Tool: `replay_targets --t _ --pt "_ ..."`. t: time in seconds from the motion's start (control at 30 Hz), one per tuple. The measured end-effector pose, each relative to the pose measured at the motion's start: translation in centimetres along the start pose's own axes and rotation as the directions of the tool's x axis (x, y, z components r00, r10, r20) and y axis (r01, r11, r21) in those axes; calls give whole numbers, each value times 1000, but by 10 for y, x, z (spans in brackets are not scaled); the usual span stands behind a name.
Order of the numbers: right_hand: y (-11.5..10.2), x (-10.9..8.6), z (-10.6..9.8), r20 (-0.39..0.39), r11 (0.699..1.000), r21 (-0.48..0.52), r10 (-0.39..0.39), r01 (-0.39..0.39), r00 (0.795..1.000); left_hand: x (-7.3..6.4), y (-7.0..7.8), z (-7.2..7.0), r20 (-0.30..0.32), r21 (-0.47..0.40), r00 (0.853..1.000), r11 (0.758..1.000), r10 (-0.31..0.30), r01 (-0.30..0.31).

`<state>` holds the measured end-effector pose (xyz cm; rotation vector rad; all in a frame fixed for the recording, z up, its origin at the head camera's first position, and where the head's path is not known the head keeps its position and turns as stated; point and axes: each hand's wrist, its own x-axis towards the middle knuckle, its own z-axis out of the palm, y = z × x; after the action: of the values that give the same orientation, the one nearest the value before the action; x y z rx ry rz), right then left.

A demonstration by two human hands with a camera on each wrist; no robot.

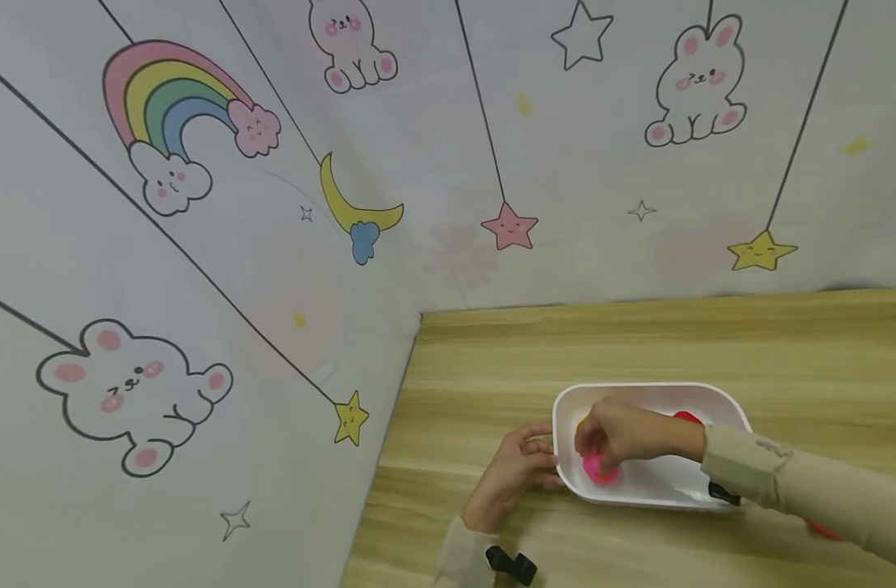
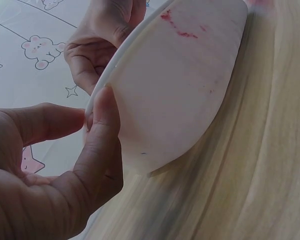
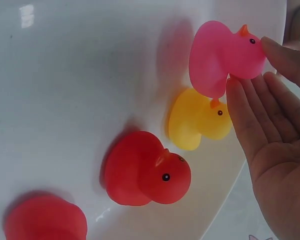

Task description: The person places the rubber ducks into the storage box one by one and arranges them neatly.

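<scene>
My right hand (image 1: 631,430) (image 3: 280,150) is inside a white plastic tub (image 1: 657,483) (image 2: 175,95), pinching a pink rubber duck (image 1: 599,470) (image 3: 210,60) by its head between thumb and fingertips. Beside it in the right wrist view sit a yellow rubber duck (image 3: 185,120) and a red rubber duck (image 3: 135,170). Another red object (image 3: 45,220), cut off by the frame edge, lies at lower left. At the tub's left end, my left hand (image 1: 512,474) (image 2: 60,170) pinches the rim between thumb and fingers.
The tub stands on a wood-grain table (image 1: 492,359). White walls with printed bears, stars and a rainbow (image 1: 168,106) meet at the corner behind it. Under my right sleeve (image 1: 844,498), part of a red object (image 1: 824,531) shows on the table.
</scene>
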<state>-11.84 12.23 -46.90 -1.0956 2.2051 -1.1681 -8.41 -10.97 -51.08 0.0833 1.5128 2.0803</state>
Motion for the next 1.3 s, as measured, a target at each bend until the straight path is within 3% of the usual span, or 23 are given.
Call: replay_targets --t 0.23,0.43,0.63,0.73,0.93,1.1,1.2,1.3 --pt "4 0 2 -2 999 -10 -35 35 999 0 -2 2 -18 13 1000 1000 -4 4" --pt "-4 -11 -11 -46 1000 -17 13 -13 999 2 -2 5 -37 23 999 1000 -3 4" --pt "-11 -32 -24 -129 980 166 137 -114 982 2 -2 4 -45 33 999 999 -8 9" --pt "-12 -45 -29 -173 972 196 166 -131 971 1 -2 3 -47 32 999 999 -7 8" --pt "-14 -77 -39 -272 951 266 232 -159 934 0 -2 2 -45 30 999 1000 -5 6" --pt "-11 -114 -42 -378 928 355 252 -111 891 -1 -2 3 -37 29 999 1000 0 1" --pt "-7 -139 -39 -452 918 386 277 -94 848 -1 -1 4 -34 34 999 999 -3 4" --pt "-4 -163 -35 -522 907 411 317 -93 792 -2 0 4 -37 35 999 999 -6 8"
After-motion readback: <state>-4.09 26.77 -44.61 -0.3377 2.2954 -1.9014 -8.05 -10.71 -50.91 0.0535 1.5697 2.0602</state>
